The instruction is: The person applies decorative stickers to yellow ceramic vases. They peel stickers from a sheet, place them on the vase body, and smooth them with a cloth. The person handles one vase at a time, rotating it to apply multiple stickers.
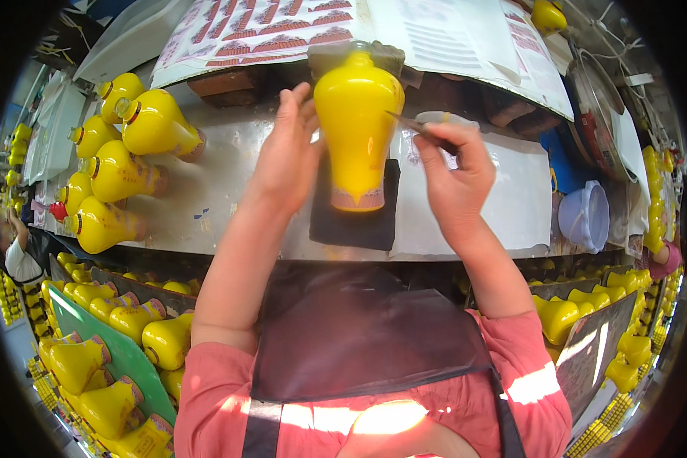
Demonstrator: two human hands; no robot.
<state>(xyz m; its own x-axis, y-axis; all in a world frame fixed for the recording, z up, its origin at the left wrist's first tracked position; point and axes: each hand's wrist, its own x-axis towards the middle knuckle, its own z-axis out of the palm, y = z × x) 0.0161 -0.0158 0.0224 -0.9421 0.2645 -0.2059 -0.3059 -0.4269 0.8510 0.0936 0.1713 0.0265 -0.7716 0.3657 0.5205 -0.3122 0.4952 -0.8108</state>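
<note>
A glossy yellow bottle (359, 130) with a patterned band at its base lies in front of me, neck pointing away. Its lower part rests over a black cloth (353, 229), and its neck is on a dark block (390, 59). My left hand (288, 149) is open at the bottle's left side, fingers stretched out; whether they touch it I cannot tell. Pinched in my right hand (456, 172) is a thin, dark, pointed tool (422, 128). Its tip is at the bottle's right side, and its exact kind is unclear.
Several yellow bottles (160, 126) lie on the table at left. Printed sheets (282, 30) cover a raised board behind. A pale blue bucket (585, 217) stands at right. More bottles (168, 340) fill racks below on both sides. Another person (23, 256) is at far left.
</note>
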